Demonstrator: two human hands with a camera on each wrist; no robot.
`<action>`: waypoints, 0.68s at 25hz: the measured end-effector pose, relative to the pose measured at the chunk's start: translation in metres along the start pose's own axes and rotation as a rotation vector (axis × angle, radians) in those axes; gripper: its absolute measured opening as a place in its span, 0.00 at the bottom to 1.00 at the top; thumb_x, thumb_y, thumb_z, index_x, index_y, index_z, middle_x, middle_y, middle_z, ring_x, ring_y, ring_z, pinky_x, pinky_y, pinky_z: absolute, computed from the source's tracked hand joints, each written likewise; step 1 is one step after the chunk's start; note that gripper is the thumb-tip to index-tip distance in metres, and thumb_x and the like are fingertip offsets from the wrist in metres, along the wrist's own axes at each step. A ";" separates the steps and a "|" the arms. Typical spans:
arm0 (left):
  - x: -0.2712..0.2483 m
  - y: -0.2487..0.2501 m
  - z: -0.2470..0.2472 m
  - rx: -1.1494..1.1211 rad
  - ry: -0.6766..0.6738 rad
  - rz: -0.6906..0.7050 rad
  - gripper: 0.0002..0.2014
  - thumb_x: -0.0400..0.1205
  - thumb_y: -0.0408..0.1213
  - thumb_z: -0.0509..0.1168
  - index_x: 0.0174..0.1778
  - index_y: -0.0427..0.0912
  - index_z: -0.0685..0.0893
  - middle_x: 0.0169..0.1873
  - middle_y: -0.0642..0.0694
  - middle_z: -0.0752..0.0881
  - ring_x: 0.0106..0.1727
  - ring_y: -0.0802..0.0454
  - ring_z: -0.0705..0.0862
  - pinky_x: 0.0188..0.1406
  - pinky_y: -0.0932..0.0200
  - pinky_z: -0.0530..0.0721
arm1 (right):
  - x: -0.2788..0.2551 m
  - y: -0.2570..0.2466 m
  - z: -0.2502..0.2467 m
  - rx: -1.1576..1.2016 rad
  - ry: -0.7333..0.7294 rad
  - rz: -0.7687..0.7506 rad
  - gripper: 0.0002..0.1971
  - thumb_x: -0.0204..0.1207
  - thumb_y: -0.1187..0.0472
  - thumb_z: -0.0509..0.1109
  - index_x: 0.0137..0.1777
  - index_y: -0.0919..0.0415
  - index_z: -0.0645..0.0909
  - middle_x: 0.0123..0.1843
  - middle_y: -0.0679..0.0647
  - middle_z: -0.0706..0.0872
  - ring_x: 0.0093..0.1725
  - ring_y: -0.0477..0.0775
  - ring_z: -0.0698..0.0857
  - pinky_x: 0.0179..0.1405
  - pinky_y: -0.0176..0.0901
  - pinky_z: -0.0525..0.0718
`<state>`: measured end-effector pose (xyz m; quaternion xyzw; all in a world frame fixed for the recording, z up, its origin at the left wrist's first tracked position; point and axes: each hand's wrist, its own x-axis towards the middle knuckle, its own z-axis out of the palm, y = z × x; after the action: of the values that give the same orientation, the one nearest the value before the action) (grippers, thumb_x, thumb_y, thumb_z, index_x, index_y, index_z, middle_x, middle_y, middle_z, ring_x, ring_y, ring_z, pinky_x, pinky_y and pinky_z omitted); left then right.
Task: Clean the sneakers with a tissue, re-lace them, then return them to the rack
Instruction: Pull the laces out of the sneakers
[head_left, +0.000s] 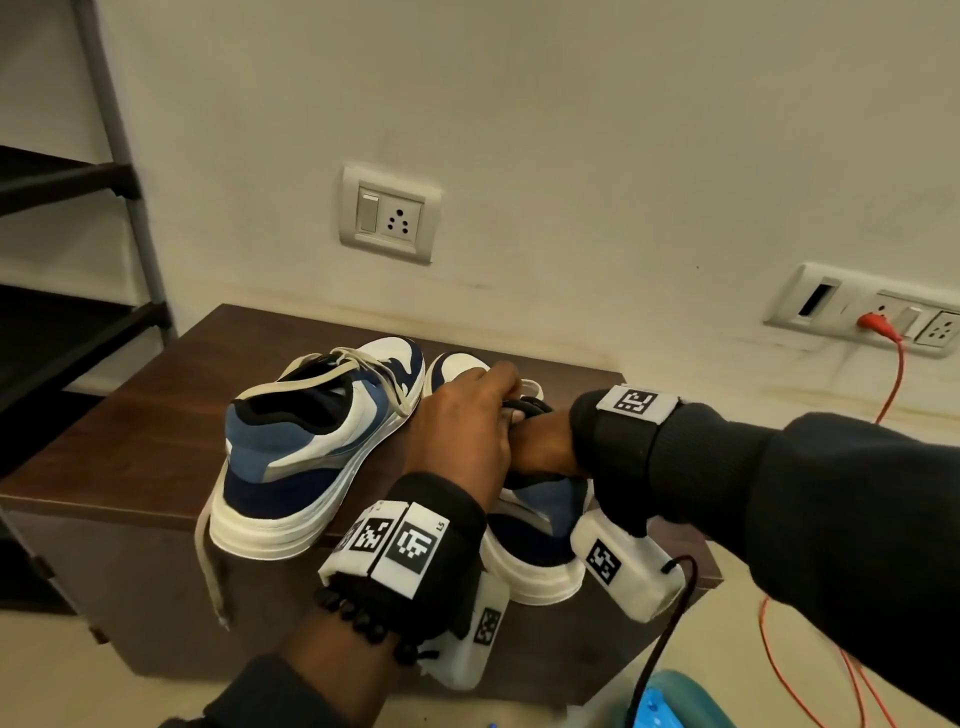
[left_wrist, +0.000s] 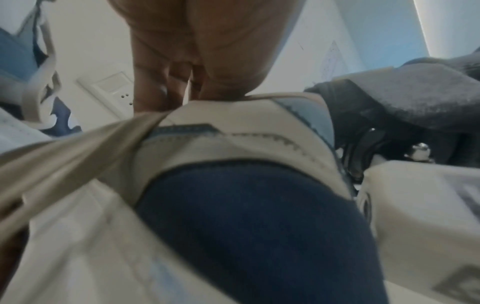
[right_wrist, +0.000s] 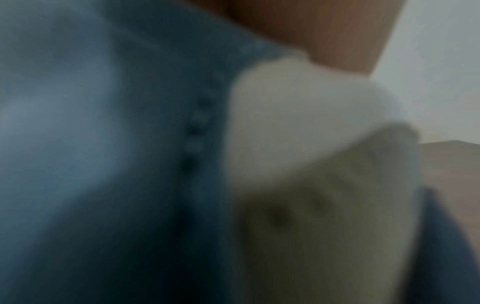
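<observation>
Two blue, navy and white sneakers stand on a dark wooden cabinet (head_left: 156, 415). The left sneaker (head_left: 311, 452) is free, its beige lace (head_left: 208, 561) loose and hanging over the front edge. Both hands are on the right sneaker (head_left: 530, 551). My left hand (head_left: 467, 421) curls over its top. In the left wrist view its fingers (left_wrist: 155, 86) pinch a beige lace (left_wrist: 78, 148) at the eyelet edge, above the navy side panel (left_wrist: 246, 216). My right hand (head_left: 545, 441) holds the shoe at its black tongue, fingers hidden behind the left hand. The right wrist view is a blur of sneaker (right_wrist: 91, 144).
A black shoe rack (head_left: 78, 182) stands at the far left beside the cabinet. Wall sockets (head_left: 389, 213) are behind, and a red cable (head_left: 891, 374) hangs from the right socket panel. A blue object (head_left: 670, 701) lies on the floor at the bottom.
</observation>
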<state>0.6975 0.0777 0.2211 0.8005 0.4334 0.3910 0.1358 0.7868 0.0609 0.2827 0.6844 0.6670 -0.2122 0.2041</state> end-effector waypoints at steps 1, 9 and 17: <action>0.002 -0.002 0.002 0.002 -0.006 0.004 0.05 0.79 0.35 0.66 0.49 0.47 0.80 0.43 0.49 0.83 0.44 0.49 0.80 0.39 0.60 0.68 | 0.004 0.002 -0.004 -0.002 0.012 0.007 0.19 0.84 0.65 0.57 0.74 0.68 0.69 0.75 0.64 0.73 0.54 0.48 0.68 0.64 0.44 0.70; 0.001 -0.004 -0.005 0.066 -0.079 0.033 0.12 0.83 0.38 0.58 0.62 0.49 0.75 0.50 0.46 0.79 0.48 0.46 0.80 0.38 0.53 0.75 | 0.002 0.012 -0.016 -0.263 -0.088 -0.219 0.11 0.83 0.64 0.60 0.61 0.63 0.80 0.56 0.57 0.84 0.38 0.48 0.73 0.33 0.32 0.72; 0.000 0.004 -0.001 0.170 -0.079 0.005 0.13 0.84 0.40 0.58 0.65 0.50 0.72 0.54 0.47 0.77 0.51 0.50 0.77 0.37 0.58 0.66 | 0.002 0.023 -0.032 -0.124 -0.237 -0.208 0.05 0.80 0.64 0.64 0.42 0.59 0.77 0.31 0.46 0.75 0.31 0.41 0.73 0.38 0.31 0.75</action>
<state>0.6990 0.0748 0.2242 0.8249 0.4576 0.3213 0.0834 0.8107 0.0800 0.3078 0.5680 0.7172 -0.2698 0.3004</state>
